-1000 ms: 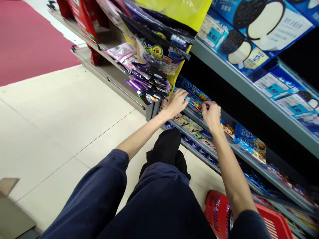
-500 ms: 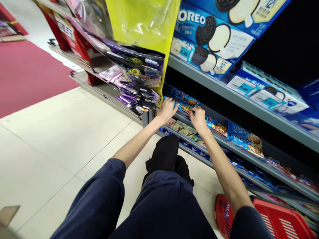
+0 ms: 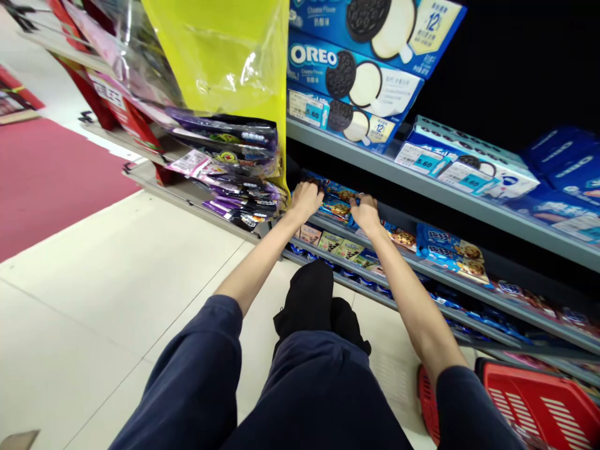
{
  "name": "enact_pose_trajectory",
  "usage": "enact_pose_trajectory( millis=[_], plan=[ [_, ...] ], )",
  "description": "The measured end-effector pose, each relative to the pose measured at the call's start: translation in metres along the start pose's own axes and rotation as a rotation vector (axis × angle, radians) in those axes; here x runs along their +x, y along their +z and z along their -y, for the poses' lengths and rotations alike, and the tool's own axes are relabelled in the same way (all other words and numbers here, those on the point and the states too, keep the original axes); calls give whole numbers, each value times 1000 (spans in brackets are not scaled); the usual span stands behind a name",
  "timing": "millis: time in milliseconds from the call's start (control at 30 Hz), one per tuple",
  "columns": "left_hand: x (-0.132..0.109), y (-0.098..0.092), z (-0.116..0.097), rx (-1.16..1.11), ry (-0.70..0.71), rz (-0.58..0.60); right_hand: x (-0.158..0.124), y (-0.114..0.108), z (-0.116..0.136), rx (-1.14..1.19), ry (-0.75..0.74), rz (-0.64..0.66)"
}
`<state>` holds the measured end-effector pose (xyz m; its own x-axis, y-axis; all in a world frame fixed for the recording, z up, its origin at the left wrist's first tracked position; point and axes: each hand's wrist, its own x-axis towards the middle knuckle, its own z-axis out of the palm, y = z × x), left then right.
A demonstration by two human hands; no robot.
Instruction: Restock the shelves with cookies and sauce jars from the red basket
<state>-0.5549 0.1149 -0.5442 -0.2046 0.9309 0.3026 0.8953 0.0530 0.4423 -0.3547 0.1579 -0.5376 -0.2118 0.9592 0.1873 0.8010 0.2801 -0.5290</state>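
Observation:
A blue cookie pack (image 3: 335, 208) with pictured chocolate-chip cookies lies on a low shelf between my two hands. At its left end is my left hand (image 3: 306, 199), closed with the fingers curled over the edge. My right hand (image 3: 365, 211) grips the opposite end, its fingertips partly hidden behind the pack. Another blue cookie pack (image 3: 344, 189) lies just behind. To the right of my right hand, more cookie packs (image 3: 447, 250) are stacked on the same shelf.
Oreo boxes (image 3: 356, 74) stand on the shelf above, whose grey edge (image 3: 337, 141) overhangs my hands. Hanging snack bags (image 3: 234, 162) crowd the left side. Small cartons (image 3: 330, 241) sit one shelf lower. A red shopping basket (image 3: 539, 400) stands on the floor at lower right.
Both hands and the cookie pack have moved slightly deeper into the shelf. The camera view has shifted, so the shelves appear farther left and lower.

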Motion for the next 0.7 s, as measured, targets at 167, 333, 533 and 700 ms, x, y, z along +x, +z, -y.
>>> enact_pose_trajectory(
  millis=[167,333,533,700],
  plan=[
    [7,8,-9,8,58,85,8,12,-2,17,27,50],
    [9,8,-5,-20,67,71,3,15,7,33,4,37],
    [-38,-15,-43,-274,181,-100,-107,-40,12,250,-248,-189],
    [-197,34,-43,-564,124,294,-287,-98,-111,128,117,-432]
  ],
)
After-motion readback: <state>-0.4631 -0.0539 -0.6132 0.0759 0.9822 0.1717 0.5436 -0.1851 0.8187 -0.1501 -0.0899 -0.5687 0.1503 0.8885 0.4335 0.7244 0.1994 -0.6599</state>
